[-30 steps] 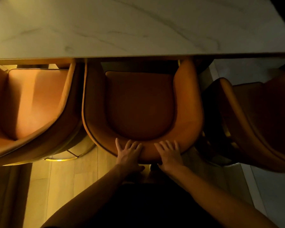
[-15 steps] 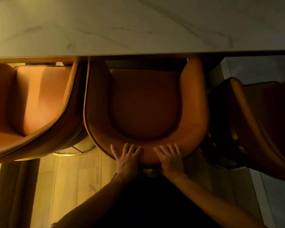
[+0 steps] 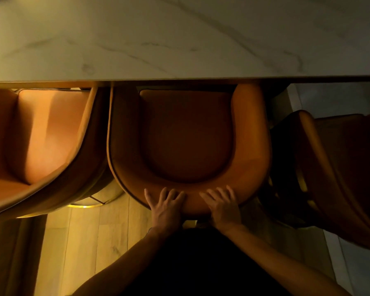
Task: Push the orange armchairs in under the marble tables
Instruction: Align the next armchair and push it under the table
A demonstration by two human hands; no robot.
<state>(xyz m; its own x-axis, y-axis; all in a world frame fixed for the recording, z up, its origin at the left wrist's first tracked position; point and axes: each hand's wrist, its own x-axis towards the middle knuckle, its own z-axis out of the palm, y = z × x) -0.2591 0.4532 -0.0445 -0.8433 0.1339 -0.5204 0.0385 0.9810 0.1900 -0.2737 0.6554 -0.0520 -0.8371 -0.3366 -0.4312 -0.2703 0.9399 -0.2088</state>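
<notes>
An orange armchair [image 3: 252, 146] stands in the middle with the front of its seat and arms hidden under the white marble table [image 3: 179, 39]. My left hand [image 3: 166, 207] and my right hand [image 3: 223, 207] lie flat on the curved top of its backrest, fingers spread and pointing toward the table, side by side and a little apart. A second orange armchair [image 3: 45, 133] sits at the left, angled, its front under the table edge. A third orange armchair [image 3: 333, 167] stands at the right in shadow, turned away.
Light wooden floor boards [image 3: 83, 242] show below the chairs. A gold ring base [image 3: 90, 205] shows under the left chair. Grey floor [image 3: 333, 97] lies at the right. The three chairs stand close together.
The middle armchair has slid a little further under the table, with both hands still on its backrest. The view has shifted slightly forward.
</notes>
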